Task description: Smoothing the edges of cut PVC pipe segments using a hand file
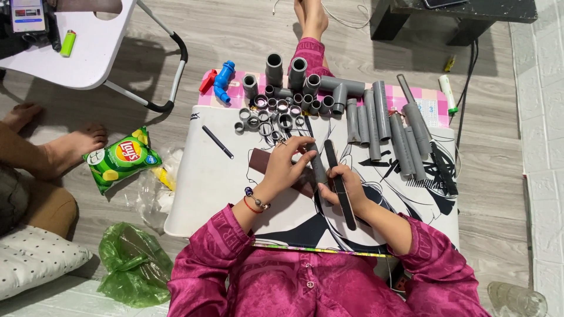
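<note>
A short grey pipe piece [318, 167] is held over the surface [205, 182] by the left hand [286, 167], fingers closed; a black file-like tool [341, 183], seemingly, is gripped by the right hand [348, 189]. Many grey pipes [388, 126] and fittings [282, 97] lie untouched beyond

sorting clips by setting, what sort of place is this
Most likely a home floor, not a workshop: grey wood-look flooring, a white printed mat spread with short grey plastic pipe pieces, and a green crisp bag beside it.
</note>
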